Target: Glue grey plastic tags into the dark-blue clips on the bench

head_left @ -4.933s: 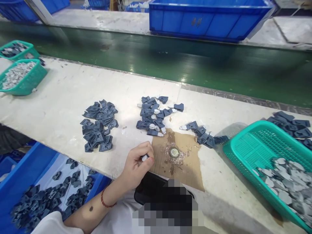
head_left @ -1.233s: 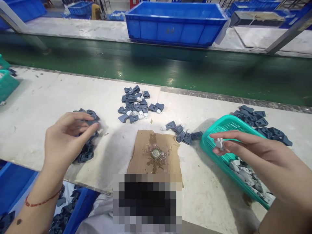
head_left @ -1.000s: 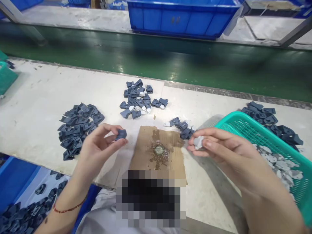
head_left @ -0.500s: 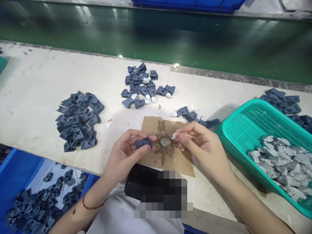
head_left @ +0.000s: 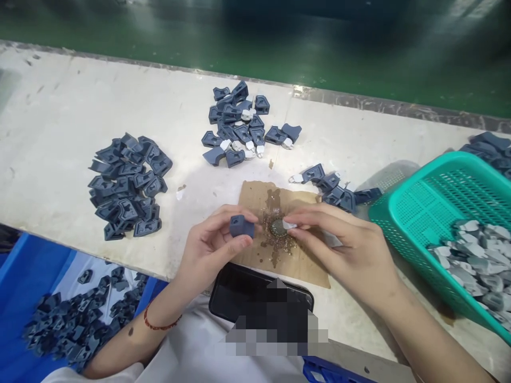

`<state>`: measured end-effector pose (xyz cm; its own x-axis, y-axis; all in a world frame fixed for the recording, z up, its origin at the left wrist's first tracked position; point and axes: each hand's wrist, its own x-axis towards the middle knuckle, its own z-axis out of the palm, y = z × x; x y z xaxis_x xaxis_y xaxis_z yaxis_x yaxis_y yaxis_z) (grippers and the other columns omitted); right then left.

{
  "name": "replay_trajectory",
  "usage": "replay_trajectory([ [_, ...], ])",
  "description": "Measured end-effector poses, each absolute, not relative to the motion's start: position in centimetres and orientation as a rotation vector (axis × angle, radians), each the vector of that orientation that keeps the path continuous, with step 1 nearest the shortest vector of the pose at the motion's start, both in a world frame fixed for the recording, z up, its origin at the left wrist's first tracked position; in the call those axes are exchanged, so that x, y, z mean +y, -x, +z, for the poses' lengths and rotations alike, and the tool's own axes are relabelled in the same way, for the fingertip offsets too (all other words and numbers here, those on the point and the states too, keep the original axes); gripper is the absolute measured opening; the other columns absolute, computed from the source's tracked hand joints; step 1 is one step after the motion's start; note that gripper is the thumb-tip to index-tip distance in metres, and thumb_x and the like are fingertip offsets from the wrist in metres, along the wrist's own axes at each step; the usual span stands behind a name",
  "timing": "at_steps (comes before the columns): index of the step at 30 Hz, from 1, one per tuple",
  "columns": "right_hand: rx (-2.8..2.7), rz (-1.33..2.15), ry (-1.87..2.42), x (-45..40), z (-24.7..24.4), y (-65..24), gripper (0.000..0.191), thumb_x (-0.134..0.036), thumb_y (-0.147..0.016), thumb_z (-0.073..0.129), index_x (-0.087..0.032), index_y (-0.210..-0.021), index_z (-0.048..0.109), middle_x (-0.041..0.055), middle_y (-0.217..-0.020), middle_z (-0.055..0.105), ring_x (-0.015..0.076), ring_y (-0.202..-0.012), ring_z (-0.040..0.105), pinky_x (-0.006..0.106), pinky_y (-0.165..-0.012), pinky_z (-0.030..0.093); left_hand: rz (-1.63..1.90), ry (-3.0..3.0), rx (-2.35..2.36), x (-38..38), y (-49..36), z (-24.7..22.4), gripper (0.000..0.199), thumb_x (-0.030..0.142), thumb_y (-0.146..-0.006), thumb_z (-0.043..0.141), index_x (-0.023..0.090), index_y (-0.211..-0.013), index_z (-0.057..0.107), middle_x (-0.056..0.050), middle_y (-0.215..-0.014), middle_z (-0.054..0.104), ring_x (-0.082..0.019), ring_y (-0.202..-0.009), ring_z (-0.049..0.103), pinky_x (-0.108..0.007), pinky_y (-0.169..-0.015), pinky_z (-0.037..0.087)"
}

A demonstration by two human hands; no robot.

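Observation:
Between the thumb and fingers of my left hand (head_left: 213,242) is a dark blue-grey plastic part (head_left: 241,226), one block-like face with a small hole turned up. My right hand (head_left: 347,244) pinches a small light grey plastic piece (head_left: 289,225) by its edge. The two parts are apart, a short gap between them. Just beside the grey piece, and partly covered by it, a small round dish (head_left: 277,229) of wet-looking stuff sits on a stained piece of brown cardboard (head_left: 295,268).
Dark parts lie in a left pile (head_left: 128,186); a middle pile (head_left: 235,127) and a smaller group (head_left: 335,186) include white pieces. A green basket (head_left: 403,186) holds grey pieces at right. A blue bin (head_left: 19,287) stands lower left. A black phone (head_left: 239,292) lies before me.
The dark part has been turned in my left hand, showing its holed face. My right hand has tilted the grey piece over the dish's edge. The whole view has shifted slightly.

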<state>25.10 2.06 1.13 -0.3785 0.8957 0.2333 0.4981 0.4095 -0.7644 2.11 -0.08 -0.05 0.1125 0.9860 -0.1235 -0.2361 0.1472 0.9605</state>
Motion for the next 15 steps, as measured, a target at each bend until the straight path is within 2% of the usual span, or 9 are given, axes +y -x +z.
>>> replay_trajectory([
  [2, -2.075, 0.748, 1.131, 2.11, 1.08, -25.04, 0.019, -0.008, -0.095, 0.066, -0.023, -0.105, 0.072, 0.0044, -0.105, 0.078, 0.0198, -0.097, 0.074, 0.033, -0.087, 0.061, 1.114, -0.941, 1.007, -0.19, -2.12, -0.03, 0.013, 0.023, -0.090, 0.078, 0.025, -0.103, 0.081, -0.004, -0.114, 0.074, -0.017, -0.092, 0.077, -0.022, -0.078, 0.063],
  [5, -2.131, 0.709, 1.091, 2.15, 0.87, -24.79, 0.019, -0.009, -0.096, 0.065, -0.024, -0.107, 0.071, 0.0050, -0.105, 0.078, 0.0217, -0.096, 0.074, 0.036, -0.086, 0.061, 1.086, -0.892, 0.999, -0.35, -2.21, 0.02, 0.023, 0.021, -0.094, 0.073, 0.029, -0.115, 0.075, -0.003, -0.109, 0.078, -0.016, -0.086, 0.078, -0.024, -0.079, 0.064],
  [7, -2.152, 0.698, 1.082, 2.13, 0.68, -24.63, 0.019, -0.010, -0.097, 0.064, -0.025, -0.108, 0.070, 0.0052, -0.106, 0.077, 0.0220, -0.096, 0.074, 0.037, -0.086, 0.060, 1.109, -0.892, 1.019, -0.39, -2.25, -0.01, 0.021, 0.019, -0.093, 0.073, 0.028, -0.113, 0.074, -0.002, -0.108, 0.079, -0.016, -0.085, 0.078, -0.025, -0.077, 0.063],
  [10, -2.172, 0.655, 1.095, 2.05, 0.42, -24.53, 0.017, -0.012, -0.098, 0.065, -0.025, -0.108, 0.071, 0.0063, -0.107, 0.076, 0.0222, -0.096, 0.073, 0.038, -0.085, 0.060, 1.144, -0.955, 1.111, -0.43, -2.15, -0.28, 0.017, 0.020, -0.093, 0.071, 0.026, -0.108, 0.077, -0.004, -0.118, 0.075, -0.016, -0.087, 0.073, -0.024, -0.073, 0.060],
  [13, -2.185, 0.631, 1.115, 1.98, 0.36, -24.56, 0.017, -0.012, -0.098, 0.065, -0.024, -0.108, 0.071, 0.0066, -0.107, 0.075, 0.0222, -0.096, 0.072, 0.037, -0.085, 0.059, 1.171, -1.006, 1.162, -0.54, -1.97, -0.65, 0.028, 0.023, -0.094, 0.070, 0.031, -0.119, 0.077, -0.004, -0.125, 0.070, -0.016, -0.087, 0.068, -0.027, -0.077, 0.058],
  [15, -2.169, 0.637, 1.125, 1.96, 0.44, -24.60, 0.018, -0.011, -0.097, 0.066, -0.024, -0.108, 0.070, 0.0057, -0.106, 0.075, 0.0215, -0.097, 0.072, 0.036, -0.086, 0.059, 1.178, -0.972, 1.131, -0.61, -1.93, -0.79, 0.033, 0.024, -0.095, 0.068, 0.031, -0.127, 0.074, -0.005, -0.121, 0.071, -0.016, -0.084, 0.067, -0.028, -0.078, 0.057],
])
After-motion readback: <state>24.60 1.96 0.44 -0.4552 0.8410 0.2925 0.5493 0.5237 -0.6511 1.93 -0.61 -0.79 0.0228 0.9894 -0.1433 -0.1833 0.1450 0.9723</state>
